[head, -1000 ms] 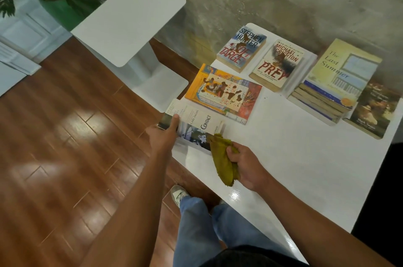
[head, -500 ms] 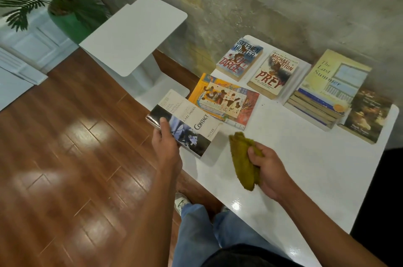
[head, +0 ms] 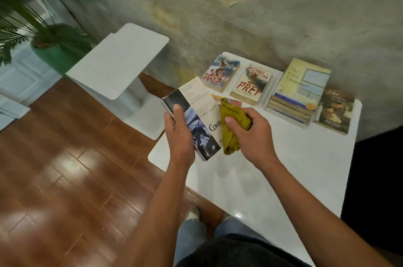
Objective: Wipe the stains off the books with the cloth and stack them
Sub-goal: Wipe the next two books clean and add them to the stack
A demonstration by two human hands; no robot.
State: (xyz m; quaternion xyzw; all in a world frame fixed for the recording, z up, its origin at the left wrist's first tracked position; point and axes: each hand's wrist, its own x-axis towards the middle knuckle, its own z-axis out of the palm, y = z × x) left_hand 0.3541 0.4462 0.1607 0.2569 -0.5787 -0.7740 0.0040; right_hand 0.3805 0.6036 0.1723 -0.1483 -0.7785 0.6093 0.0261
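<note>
Wiping step, seemingly: Contact paperback [head: 197, 120] lifted above table's near-left corner [head: 283, 179], gripped by left hand [head: 180, 133], thumb on cover. Yellow cloth [head: 231, 127] bunched in right hand [head: 253, 133], touching cover. Next: rub clean, then onto stack [head: 292, 105] by wall.

Both forearms reach forward, hands close together; the left hand [head: 179, 133] grips the book [head: 197, 118] with its thumb laid across the cover, and the right hand [head: 250, 133] curls around the bunched cloth [head: 231, 127]
</note>
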